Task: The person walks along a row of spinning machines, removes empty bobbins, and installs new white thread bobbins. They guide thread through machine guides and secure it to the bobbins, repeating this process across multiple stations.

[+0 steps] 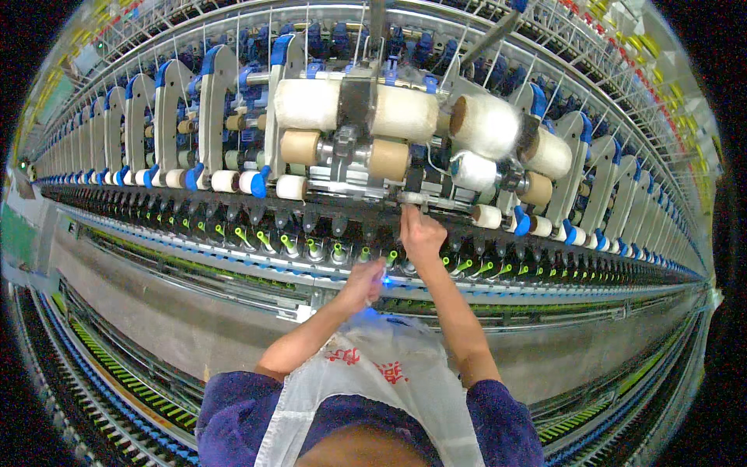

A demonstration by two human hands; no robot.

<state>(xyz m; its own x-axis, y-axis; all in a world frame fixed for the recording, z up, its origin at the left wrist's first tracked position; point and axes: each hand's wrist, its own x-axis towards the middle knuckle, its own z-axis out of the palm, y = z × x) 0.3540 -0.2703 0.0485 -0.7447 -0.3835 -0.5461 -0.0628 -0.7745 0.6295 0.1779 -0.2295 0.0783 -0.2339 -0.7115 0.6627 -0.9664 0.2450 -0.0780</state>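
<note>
My left hand [363,286] is closed, its fingers curled just below the row of bright green spindle tops [338,251]. What it holds, if anything, is hidden, and a small blue light [387,279] glows beside it. My right hand [422,233] reaches higher, its fingers pressed together at a small white roller [412,198] under the raised roller arms. Whether those fingertips grip anything cannot be made out. Above them, fluff-covered white rollers [405,111] and tan rollers [389,159] sit on a lifted arm; another lifted arm carries a large white roller [486,126] to the right.
The spinning frame curves across the whole view, with lowered grey arms [212,109] tipped in blue on both sides. Below runs a blue-edged rail [233,261]. A grey floor aisle [171,292] lies behind my arms, with another machine's green spindles [132,377] at lower left.
</note>
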